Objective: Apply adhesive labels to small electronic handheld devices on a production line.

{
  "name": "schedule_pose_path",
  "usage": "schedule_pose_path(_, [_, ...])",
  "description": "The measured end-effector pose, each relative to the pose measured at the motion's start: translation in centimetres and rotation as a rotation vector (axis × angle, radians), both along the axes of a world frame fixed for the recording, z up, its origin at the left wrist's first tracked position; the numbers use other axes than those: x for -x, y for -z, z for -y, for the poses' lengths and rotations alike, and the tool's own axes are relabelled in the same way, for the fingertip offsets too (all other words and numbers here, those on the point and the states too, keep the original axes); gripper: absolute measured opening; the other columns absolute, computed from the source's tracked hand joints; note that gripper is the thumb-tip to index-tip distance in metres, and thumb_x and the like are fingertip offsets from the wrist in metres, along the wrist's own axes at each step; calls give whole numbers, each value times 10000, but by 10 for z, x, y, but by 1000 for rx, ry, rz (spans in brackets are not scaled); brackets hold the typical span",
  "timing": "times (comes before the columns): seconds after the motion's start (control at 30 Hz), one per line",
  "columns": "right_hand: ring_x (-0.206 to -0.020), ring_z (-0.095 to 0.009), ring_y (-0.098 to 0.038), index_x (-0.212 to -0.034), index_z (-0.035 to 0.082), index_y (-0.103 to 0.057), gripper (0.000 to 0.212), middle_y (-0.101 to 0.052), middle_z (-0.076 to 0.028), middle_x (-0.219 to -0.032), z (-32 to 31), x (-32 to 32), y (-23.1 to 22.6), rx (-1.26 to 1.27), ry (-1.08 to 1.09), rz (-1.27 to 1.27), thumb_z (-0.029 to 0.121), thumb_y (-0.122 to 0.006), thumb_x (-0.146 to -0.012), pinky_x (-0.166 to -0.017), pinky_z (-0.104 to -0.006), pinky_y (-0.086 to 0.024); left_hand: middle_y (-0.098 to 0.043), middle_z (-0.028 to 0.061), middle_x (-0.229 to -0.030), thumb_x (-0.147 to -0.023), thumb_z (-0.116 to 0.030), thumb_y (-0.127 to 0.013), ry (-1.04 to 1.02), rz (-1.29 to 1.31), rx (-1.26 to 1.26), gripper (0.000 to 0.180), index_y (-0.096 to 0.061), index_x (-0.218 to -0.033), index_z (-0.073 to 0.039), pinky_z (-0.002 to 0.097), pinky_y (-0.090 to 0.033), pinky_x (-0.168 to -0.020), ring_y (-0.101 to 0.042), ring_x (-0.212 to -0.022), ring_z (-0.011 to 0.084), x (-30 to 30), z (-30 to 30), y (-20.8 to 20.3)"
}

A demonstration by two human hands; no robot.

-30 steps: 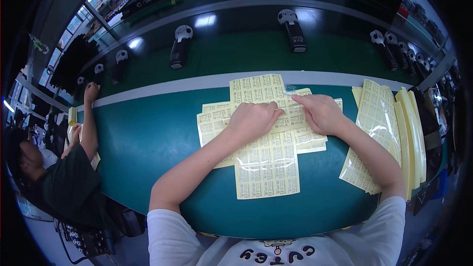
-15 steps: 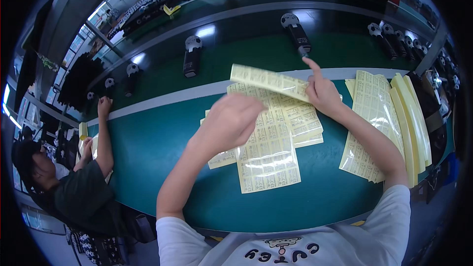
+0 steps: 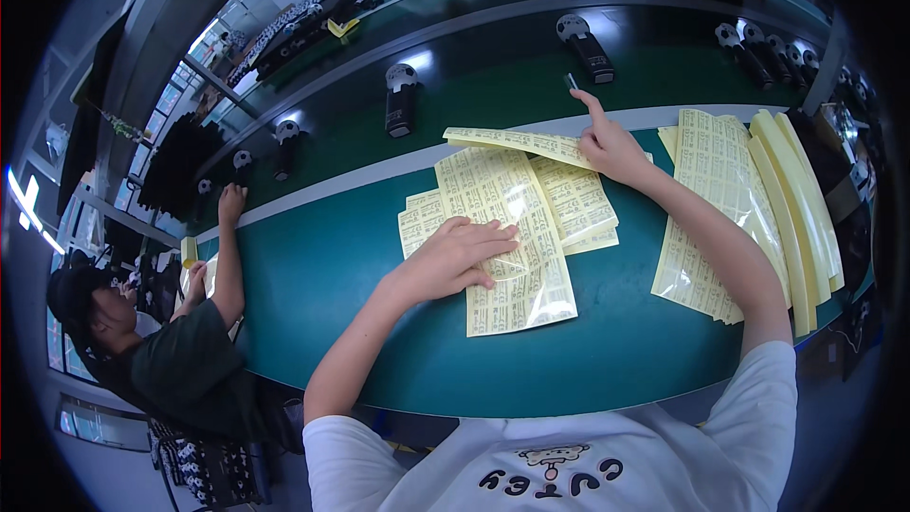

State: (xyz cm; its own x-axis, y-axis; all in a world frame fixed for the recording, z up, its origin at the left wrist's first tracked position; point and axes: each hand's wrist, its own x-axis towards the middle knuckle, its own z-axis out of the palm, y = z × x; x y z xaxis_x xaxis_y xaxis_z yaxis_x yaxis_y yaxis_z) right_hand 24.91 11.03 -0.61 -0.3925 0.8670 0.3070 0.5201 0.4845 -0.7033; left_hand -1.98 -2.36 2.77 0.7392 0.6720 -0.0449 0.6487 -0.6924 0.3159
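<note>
In the head view, the person's left hand [image 3: 455, 258] lies flat with its fingers spread wide, palm down on a long pale-yellow, glossy sheet of printed labels [image 3: 521, 308]. This sheet runs out from under that hand both toward the body and away from it, flat on the smooth green table [image 3: 313, 275]. Just right of the left hand, more pale-yellow label sheets [image 3: 583, 209] lie crosswise beneath the long one, and their corners show on the left hand's other side too.

The right hand [image 3: 611, 147] is farther forward, its lower fingers curled in around the end of a narrow, rolled-over pale-yellow sheet [image 3: 512, 140] that reaches leftward, beyond the left hand. Its index finger points away from the body, and at the tip sits a small, clear, shiny piece [image 3: 571, 82], probably a single label, though it is too small to tell.

To the right of the right hand are a stack of printed yellow sheets [image 3: 706, 228] and some bent plain-yellow sheets [image 3: 801, 218]. Ahead of both hands, a black box with a football-patterned round top [image 3: 586, 49] lies on the dark green belt [image 3: 493, 85]. Well left of the left hand sits a co-worker in a dark shirt [image 3: 190, 360].
</note>
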Motion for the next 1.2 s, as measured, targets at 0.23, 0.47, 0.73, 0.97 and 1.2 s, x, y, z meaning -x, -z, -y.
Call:
schedule_pose_path(0.23, [-574,-81,-428,-1364,112,-200,603,-417,-1,-623,-8,-9,5,89,-20,-282,51,-436,-813,-601,-238,-373,-638,131,-926,-674,-159,-707,-370,99,-434,451,-579,-1090,-40,355,-463,-716,-608,-840,273,-18,16,-39])
schedule_pose_path(0.47, [-553,-64,-429,-1358,165,-221,554,-481,-26,-674,-9,-12,-19,312,76,-554,84,-417,-846,-488,-196,-365,-608,150,-659,-806,-339,-593,-613,-92,-446,376,-597,-990,-11,371,-466,-497,-600,-567,299,-62,-6,-29])
schedule_pose_path(0.73, [-548,-68,-418,-1363,150,-201,551,-473,-30,-677,-5,-12,-19,360,44,-539,81,-415,-860,-505,-198,-362,-603,163,-691,-838,-438,-520,-484,-254,-458,436,-601,-806,-10,388,-467,-446,-605,-542,291,-82,-11,9])
schedule_pose_path(0.97, [-612,-84,-458,-1377,144,-178,574,-499,-46,-717,-7,-13,-18,302,98,-392,95,-423,-860,-588,-218,-394,-434,243,-1170,-798,-353,-584,-282,34,-481,467,-495,-1091,0,429,-343,-887,-418,-1080,371,-67,-17,32])
schedule_pose_path(1.2, [-701,-87,-471,-1381,157,-179,576,-481,-45,-737,-3,-9,-19,311,100,-291,78,-409,-860,-691,-231,-395,-381,234,-1212,-809,-372,-550,-326,163,-370,480,-469,-1126,-19,448,-261,-947,-353,-1134,371,-60,-21,39])
